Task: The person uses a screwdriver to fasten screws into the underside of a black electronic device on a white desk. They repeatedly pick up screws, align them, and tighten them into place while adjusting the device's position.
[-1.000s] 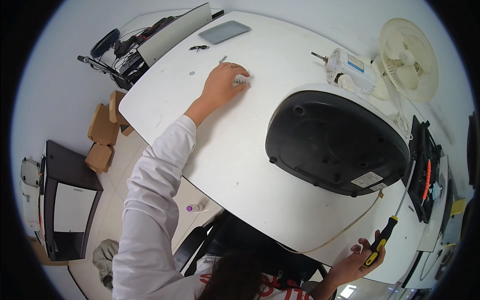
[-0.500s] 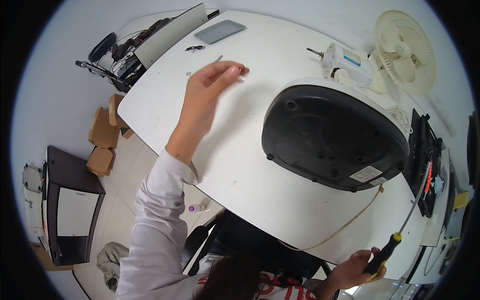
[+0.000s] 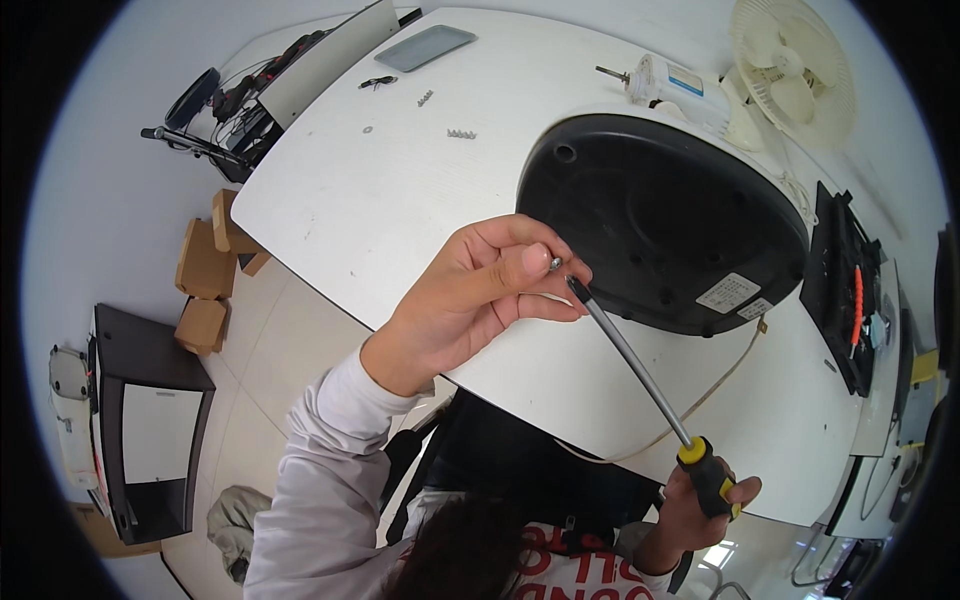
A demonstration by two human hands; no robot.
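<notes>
Far left, on the floor: dark cabinet (image 3: 140, 420) and cardboard boxes (image 3: 205, 270), not in play.

Our left hand (image 3: 470, 290) is raised over the near edge of the white bench (image 3: 340, 200), grip closed: thumb and fingers pinch a small silver screw (image 3: 555, 263). The tip of the screwdriver (image 3: 630, 360) meets that screw right at the fingertips, so we judge we're seating the screw on the bit.

More small screws (image 3: 460, 133) lie loose far on the bench, well apart from the hand. A grey tray (image 3: 425, 47) sits beyond them.

Right of the hand: black appliance base (image 3: 665, 220), underside up, just beside the screw. We see several holes in it; can't tell which already have screws. So progress: one screw in hand, not yet at the base, spares still on the bench.

Near right: our right hand (image 3: 700, 500) has its grip wrapped around the yellow-and-black screwdriver handle, shaft angled up-left.

Far right: white fan (image 3: 790, 70) and black tool case (image 3: 850, 290), untouched.
</notes>
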